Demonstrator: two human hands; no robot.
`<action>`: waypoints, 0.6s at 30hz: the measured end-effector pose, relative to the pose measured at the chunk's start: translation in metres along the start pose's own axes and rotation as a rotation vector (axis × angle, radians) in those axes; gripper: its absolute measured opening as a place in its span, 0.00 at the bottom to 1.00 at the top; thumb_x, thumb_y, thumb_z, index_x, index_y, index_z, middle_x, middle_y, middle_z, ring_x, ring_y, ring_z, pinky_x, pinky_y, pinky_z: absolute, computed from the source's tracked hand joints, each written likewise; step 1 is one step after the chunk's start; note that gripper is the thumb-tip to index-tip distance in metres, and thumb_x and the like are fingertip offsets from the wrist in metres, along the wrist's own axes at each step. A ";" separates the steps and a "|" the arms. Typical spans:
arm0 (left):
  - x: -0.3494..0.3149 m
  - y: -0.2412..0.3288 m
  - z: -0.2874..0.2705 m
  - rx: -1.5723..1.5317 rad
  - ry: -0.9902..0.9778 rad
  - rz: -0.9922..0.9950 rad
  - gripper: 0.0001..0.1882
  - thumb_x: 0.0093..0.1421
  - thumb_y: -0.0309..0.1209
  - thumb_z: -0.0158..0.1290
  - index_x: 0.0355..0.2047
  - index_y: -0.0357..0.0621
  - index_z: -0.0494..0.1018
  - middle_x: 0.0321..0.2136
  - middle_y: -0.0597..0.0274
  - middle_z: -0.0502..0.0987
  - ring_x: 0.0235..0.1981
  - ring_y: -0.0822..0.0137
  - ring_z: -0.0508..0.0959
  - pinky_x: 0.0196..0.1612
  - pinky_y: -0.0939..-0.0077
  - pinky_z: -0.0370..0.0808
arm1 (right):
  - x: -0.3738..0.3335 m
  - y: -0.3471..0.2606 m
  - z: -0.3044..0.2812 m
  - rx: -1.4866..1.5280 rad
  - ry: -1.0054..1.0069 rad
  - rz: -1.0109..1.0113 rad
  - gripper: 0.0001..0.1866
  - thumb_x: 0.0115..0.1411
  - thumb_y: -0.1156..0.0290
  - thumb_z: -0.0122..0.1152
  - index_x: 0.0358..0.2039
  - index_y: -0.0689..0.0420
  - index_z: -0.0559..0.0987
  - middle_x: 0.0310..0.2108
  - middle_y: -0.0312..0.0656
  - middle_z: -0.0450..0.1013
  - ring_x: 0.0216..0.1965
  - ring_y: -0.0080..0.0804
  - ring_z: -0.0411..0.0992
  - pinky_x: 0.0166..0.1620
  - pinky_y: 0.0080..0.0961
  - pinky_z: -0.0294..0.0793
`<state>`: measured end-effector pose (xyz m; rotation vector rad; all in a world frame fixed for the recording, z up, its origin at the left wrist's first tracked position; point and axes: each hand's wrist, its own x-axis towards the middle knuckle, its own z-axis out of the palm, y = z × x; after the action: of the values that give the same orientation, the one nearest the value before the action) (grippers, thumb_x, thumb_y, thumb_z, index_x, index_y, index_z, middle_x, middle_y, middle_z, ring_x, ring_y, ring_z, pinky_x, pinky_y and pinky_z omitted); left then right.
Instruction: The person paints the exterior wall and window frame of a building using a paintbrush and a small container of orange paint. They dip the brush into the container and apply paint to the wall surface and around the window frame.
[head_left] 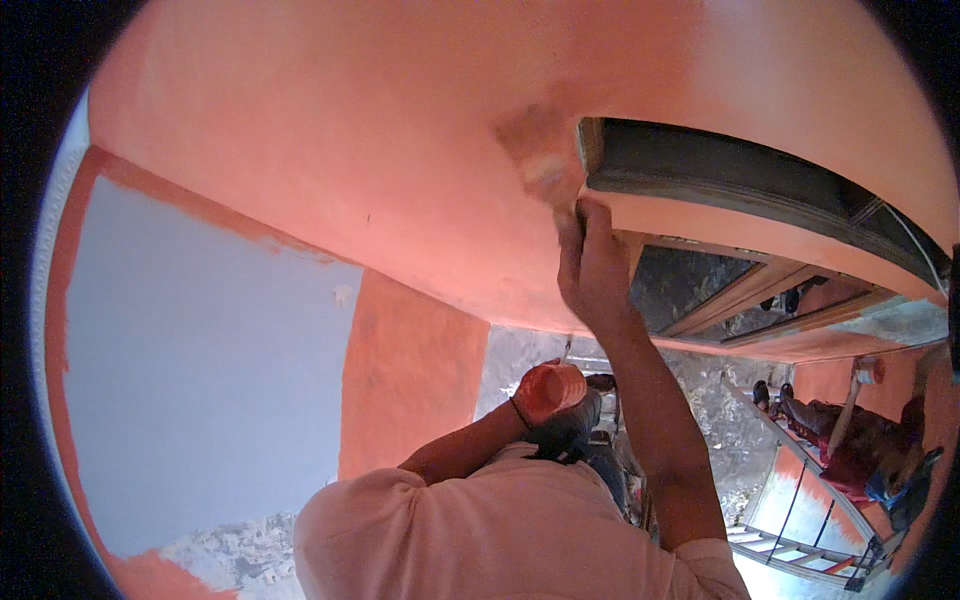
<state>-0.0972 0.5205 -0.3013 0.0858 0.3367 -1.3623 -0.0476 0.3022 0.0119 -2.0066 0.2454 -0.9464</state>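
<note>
My right hand (597, 262) is raised to the orange wall (400, 190), its fingers closed round a paintbrush (556, 192). The brush end is smeared by motion and sits against a darker patch of paint, just left of the corner of a dark-framed opening (720, 165). Lower down, in front of my chest, my left hand (528, 395) grips a small orange paint cup (562, 388). The cup is tilted toward my view, and what is inside cannot be made out well.
On the left lies a pale blue-grey wall area (210, 350) with orange edges. Below the opening are wooden beams (740, 298). At right, another person (860, 440) has a paint container (870, 370) near one hand. A ladder (800, 555) stands at the lower right.
</note>
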 end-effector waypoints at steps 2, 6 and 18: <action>-0.003 0.003 -0.002 -0.029 -0.039 0.020 0.24 0.74 0.44 0.43 0.50 0.34 0.77 0.49 0.46 0.82 0.52 0.48 0.81 0.63 0.47 0.74 | 0.009 0.014 0.014 -0.060 -0.035 0.126 0.11 0.74 0.67 0.51 0.49 0.60 0.70 0.33 0.62 0.76 0.37 0.67 0.77 0.36 0.58 0.72; -0.010 0.007 0.021 -0.058 0.149 0.049 0.24 0.74 0.44 0.43 0.49 0.33 0.77 0.48 0.44 0.81 0.52 0.47 0.80 0.62 0.47 0.74 | -0.064 0.103 0.038 -0.105 -0.152 0.397 0.14 0.73 0.63 0.53 0.45 0.63 0.72 0.36 0.62 0.77 0.39 0.68 0.77 0.38 0.58 0.72; 0.043 -0.028 0.002 0.027 0.130 -0.334 0.25 0.72 0.49 0.46 0.52 0.38 0.75 0.46 0.44 0.82 0.49 0.49 0.82 0.55 0.50 0.80 | -0.320 0.131 -0.079 0.799 0.061 1.373 0.31 0.70 0.55 0.58 0.68 0.56 0.69 0.50 0.41 0.76 0.51 0.36 0.77 0.55 0.38 0.78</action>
<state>-0.1170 0.4736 -0.3080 0.1458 0.4568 -1.6963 -0.3009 0.3318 -0.2346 -0.7147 0.9389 -0.1132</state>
